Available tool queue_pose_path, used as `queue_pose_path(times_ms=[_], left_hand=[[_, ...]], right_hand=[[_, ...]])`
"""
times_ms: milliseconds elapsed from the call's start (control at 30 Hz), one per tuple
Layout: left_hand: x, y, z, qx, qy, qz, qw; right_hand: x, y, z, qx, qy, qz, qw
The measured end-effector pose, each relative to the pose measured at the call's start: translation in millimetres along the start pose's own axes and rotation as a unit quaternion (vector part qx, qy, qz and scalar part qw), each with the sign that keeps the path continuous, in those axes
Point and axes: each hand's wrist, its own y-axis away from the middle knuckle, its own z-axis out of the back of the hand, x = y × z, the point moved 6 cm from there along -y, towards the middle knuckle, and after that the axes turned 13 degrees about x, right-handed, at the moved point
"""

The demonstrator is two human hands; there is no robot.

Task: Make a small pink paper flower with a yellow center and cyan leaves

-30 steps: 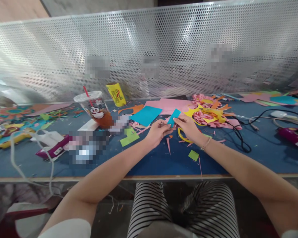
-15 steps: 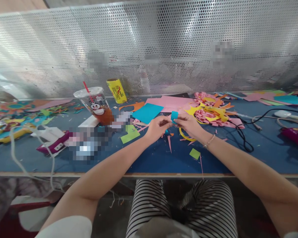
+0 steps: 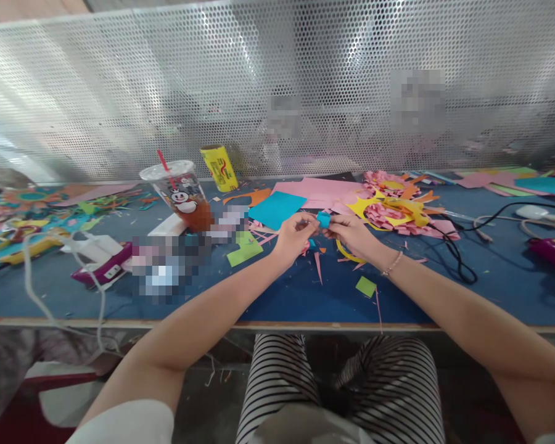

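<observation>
1. Currently, through the head camera, I see the small blue paper piece (image 3: 323, 219) between my two hands, raised over the table (image 3: 277, 302).
2. My right hand (image 3: 354, 235) has the thumb and fingers pressed together, pinching this piece at its lower part.
3. My left hand (image 3: 292, 237) has curled fingers, and their tips come close at the other side of the piece. Whether they also pinch it, I cannot tell.
4. About the progress: the piece is cut small and looks bent or folded, so I judge that the shaping is under way. How many folds are made, I cannot tell; it is not yet released from the hand.
5. As for what is left, the larger blue sheet (image 3: 277, 208) lies flat behind the left hand, near the pink sheets (image 3: 326, 190), and the green square (image 3: 365, 286) lies flat also, without visible fold.
</observation>
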Motion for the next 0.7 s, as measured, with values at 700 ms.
queue_pose_path(times_ms=[700], left_hand=[[-7,8,1.0,-0.054,-0.068,-0.011,0.996]], right_hand=[[11,4,-7,0.012,0.093,0.047,0.994]])
